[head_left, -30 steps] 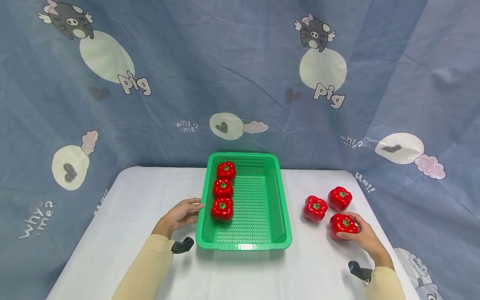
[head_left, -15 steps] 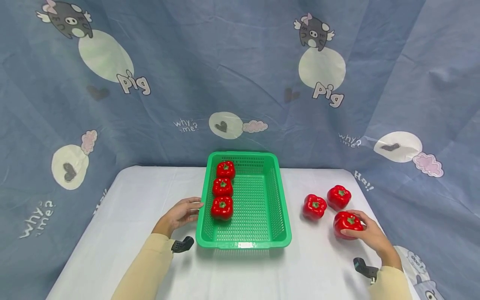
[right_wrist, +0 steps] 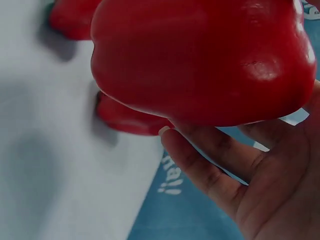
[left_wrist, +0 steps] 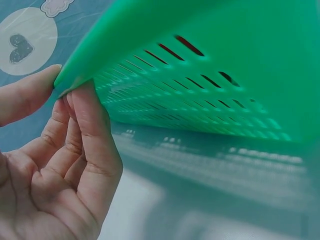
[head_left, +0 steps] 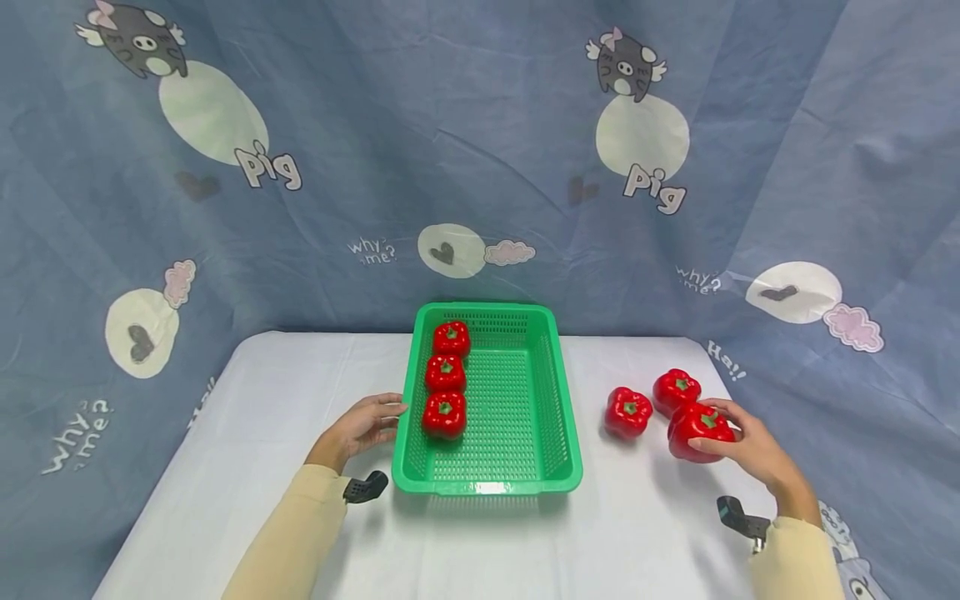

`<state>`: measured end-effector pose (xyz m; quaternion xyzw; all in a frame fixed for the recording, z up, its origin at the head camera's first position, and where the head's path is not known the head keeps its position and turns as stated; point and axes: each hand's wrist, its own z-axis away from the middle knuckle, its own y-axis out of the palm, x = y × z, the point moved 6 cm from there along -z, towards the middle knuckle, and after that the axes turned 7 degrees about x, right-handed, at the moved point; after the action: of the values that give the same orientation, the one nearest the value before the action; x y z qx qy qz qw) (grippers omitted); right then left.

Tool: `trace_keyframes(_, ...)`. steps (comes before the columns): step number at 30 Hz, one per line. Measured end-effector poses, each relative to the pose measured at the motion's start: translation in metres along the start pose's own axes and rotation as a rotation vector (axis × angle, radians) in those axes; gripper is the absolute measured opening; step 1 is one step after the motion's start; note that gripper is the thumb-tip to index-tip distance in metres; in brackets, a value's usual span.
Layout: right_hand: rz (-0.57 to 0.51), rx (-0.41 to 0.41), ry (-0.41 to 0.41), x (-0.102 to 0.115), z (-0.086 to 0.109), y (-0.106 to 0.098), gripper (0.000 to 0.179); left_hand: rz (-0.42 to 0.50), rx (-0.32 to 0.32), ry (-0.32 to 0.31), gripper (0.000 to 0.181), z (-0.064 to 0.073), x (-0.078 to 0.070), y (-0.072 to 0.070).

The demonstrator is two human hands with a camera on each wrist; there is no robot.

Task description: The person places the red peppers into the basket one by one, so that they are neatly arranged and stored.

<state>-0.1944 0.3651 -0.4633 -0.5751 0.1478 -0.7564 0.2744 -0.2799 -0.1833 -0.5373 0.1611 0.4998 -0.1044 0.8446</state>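
A red bell pepper [head_left: 699, 433] is held up off the white table at the right, gripped by my right hand [head_left: 765, 454]. In the right wrist view this bell pepper [right_wrist: 200, 60] fills the top, with fingers [right_wrist: 220, 150] curled under and behind it. My left hand [head_left: 366, 428] is at the left side of a green plastic basket [head_left: 405, 454]. Seen from the left wrist, the thumb and fingertips pinch the basket's rim [left_wrist: 82, 62]. Inside the basket, along its left wall, three red bell peppers [head_left: 446, 375] stand in a column, stems up.
Two more red bell peppers, a nearer-left one [head_left: 628, 412] and a farther one [head_left: 677, 390], sit on the white table [head_left: 495, 550] right of the basket. The held pepper partly overlaps the farther one. A blue patterned cloth [head_left: 480, 150] hangs behind.
My right hand has lifted the bell pepper from the table and moved it slightly right and away from me. The left hand and basket stay in place.
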Motion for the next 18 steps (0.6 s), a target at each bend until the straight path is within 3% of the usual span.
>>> trace_keyframes(10, -0.006, 0.002, -0.063, 0.023, -0.005, -0.002, 0.081, -0.020, -0.003, 0.000, 0.056, 0.000, -0.001, 0.001)
trace_keyframes(18, 0.020, 0.018, -0.138, 0.044, -0.021, 0.000, 0.073, -0.027, -0.007, 0.008, 0.053, 0.001, -0.002, 0.000)
